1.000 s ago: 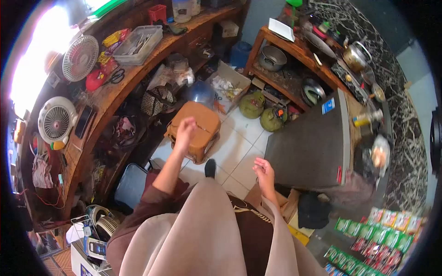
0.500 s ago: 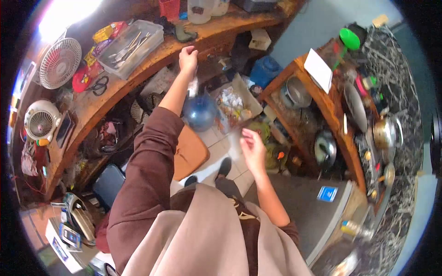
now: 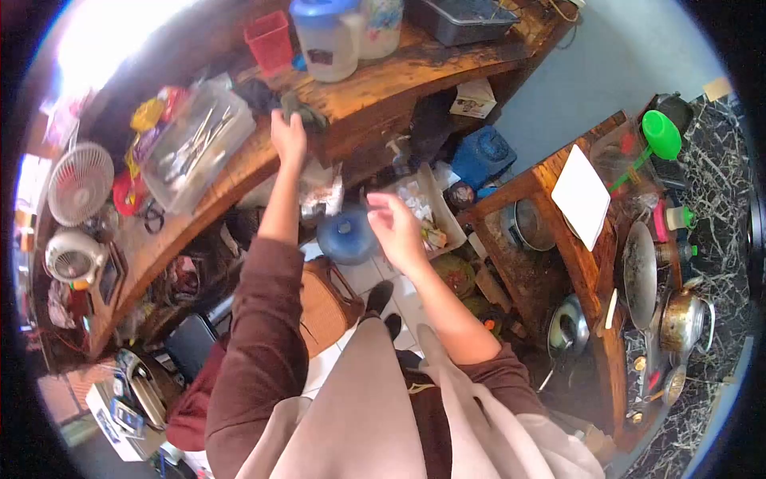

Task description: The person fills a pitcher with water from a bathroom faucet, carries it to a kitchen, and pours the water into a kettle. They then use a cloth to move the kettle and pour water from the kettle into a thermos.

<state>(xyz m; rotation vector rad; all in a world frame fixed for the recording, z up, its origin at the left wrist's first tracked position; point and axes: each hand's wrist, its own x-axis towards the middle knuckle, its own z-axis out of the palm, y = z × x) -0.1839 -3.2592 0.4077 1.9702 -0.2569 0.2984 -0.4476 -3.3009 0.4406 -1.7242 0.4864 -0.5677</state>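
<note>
While midair, right hand (image 3: pixel 398 233) loose, left hand (image 3: pixel 288 138) at cloth (image 3: pixel 308 114).

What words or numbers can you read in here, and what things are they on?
None can be read for sure.
Blue-lidded pitcher: dark label, too blurred.
White box under the counter: dark print, too small.
Small blue-and-white box, lower left: markings too blurred.
Yellow packet on the counter: too blurred to make out any words.
</note>
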